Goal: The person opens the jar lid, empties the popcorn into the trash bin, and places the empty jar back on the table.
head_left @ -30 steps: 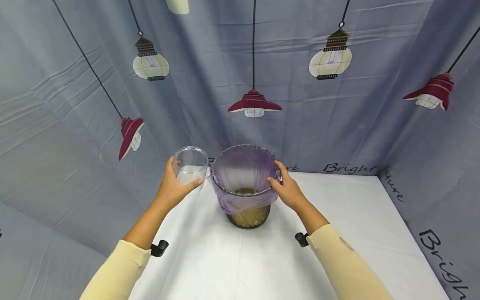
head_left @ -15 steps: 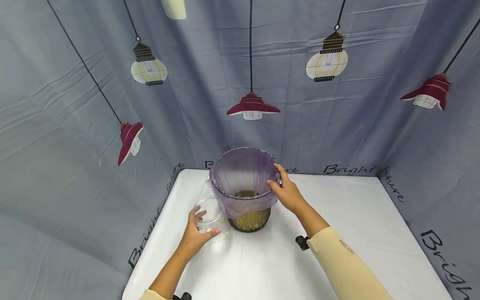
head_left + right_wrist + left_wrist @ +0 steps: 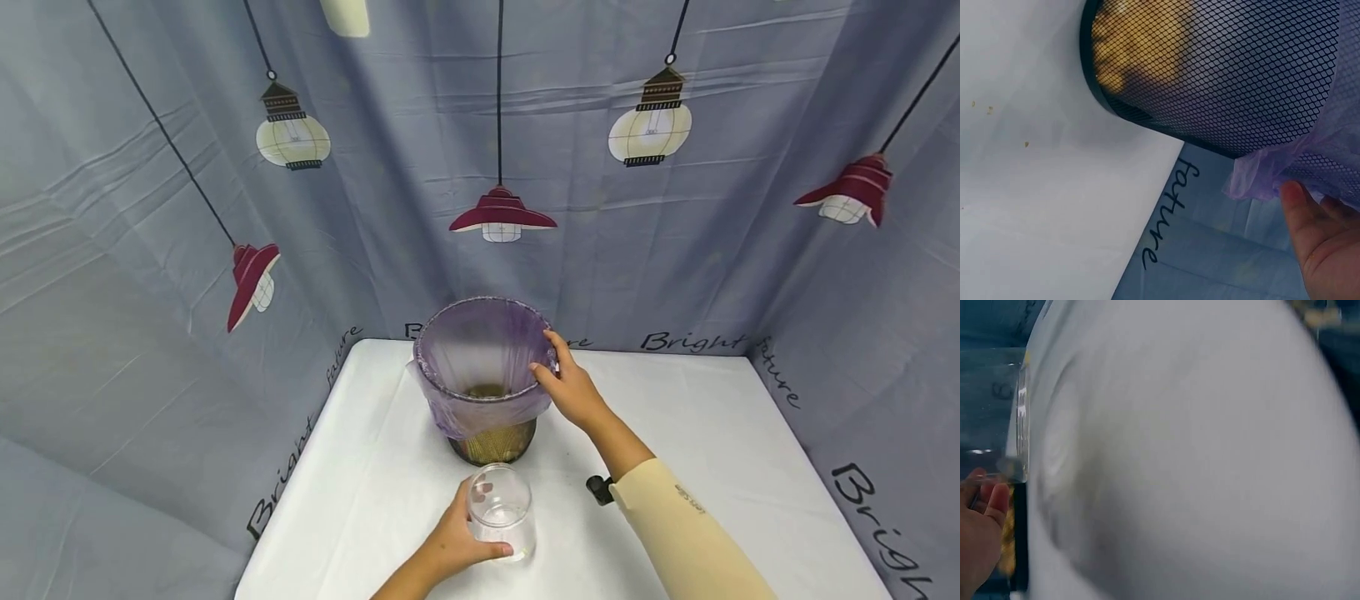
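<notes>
My left hand (image 3: 450, 543) grips a clear plastic jar (image 3: 501, 508) by its side, thumb on the near side and fingers round the far side. In the left wrist view the jar (image 3: 988, 412) hangs at the left edge, its bottom apart from the white cloth. Behind it in the head view stands a mesh wastebasket (image 3: 493, 444), lined with a purple plastic bag (image 3: 457, 408) folded over the rim. My right hand (image 3: 573, 390) holds the basket's right rim, thumb inside and fingers outside. Yellow-brown contents (image 3: 1141, 44) show through the mesh in the right wrist view.
A white-clothed table (image 3: 660, 467) carries the basket near its back edge. Grey-blue curtains (image 3: 585, 275) printed with lamps enclose the back and sides. Several tiny yellow crumbs (image 3: 989, 110) lie on the cloth beside the basket.
My left hand has carried the jar from beside the basket's left rim down, toward me and right, to in front of the basket. The right hand keeps its hold on the rim.
</notes>
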The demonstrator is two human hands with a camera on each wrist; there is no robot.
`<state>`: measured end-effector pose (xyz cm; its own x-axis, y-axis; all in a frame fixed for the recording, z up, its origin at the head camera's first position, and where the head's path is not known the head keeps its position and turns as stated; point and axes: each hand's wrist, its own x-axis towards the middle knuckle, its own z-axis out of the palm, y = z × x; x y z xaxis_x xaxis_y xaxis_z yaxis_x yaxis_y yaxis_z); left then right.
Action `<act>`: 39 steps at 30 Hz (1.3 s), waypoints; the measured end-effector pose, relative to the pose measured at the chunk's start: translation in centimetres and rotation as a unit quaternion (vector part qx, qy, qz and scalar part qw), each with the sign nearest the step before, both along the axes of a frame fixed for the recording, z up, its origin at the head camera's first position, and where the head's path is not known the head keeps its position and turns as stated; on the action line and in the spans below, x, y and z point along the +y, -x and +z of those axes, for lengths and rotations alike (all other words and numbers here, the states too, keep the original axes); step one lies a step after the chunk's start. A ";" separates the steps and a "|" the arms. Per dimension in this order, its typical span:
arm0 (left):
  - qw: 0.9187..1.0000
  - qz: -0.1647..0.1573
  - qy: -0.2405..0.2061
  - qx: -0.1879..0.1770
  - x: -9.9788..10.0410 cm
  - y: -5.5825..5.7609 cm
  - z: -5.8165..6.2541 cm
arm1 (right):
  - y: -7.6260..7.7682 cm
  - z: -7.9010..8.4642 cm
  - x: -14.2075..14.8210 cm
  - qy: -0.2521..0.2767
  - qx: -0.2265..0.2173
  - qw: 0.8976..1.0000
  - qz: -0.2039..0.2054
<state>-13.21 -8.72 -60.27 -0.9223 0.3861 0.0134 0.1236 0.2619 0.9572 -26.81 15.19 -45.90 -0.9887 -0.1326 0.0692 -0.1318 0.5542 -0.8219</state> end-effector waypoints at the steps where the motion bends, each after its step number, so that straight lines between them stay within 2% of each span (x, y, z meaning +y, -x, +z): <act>1: 1.000 -0.011 0.000 0.001 0.8 -0.2 -0.4 | 0.0 0.0 0.0 0.000 0.000 1.000 0.000; 6: 0.998 -0.052 0.019 -0.002 4.5 -0.7 -2.0 | 0.0 0.2 0.3 0.001 0.000 1.000 -0.006; 10: 0.996 -0.062 0.056 0.028 6.7 -0.7 -2.6 | 0.1 0.3 0.3 -0.003 0.011 1.000 -0.001; 14: 0.992 -0.082 0.076 0.063 7.8 -0.8 -3.1 | 0.2 0.3 0.2 0.001 0.018 1.000 -0.001; 20: 0.991 -0.107 0.060 0.051 8.3 -1.1 -3.4 | 0.1 0.2 0.3 0.004 0.022 1.000 -0.004; 24: 0.992 -0.103 0.056 0.043 8.4 -1.2 -3.6 | 0.0 0.2 0.7 0.004 0.020 1.000 0.001; 31: 0.991 -0.083 0.071 0.078 8.3 -1.1 -4.4 | -0.3 -0.3 1.5 0.003 0.041 0.999 0.011; 39: 0.990 -0.089 0.065 0.085 8.1 -0.8 -4.4 | -0.6 -0.4 2.0 0.002 0.044 0.999 0.012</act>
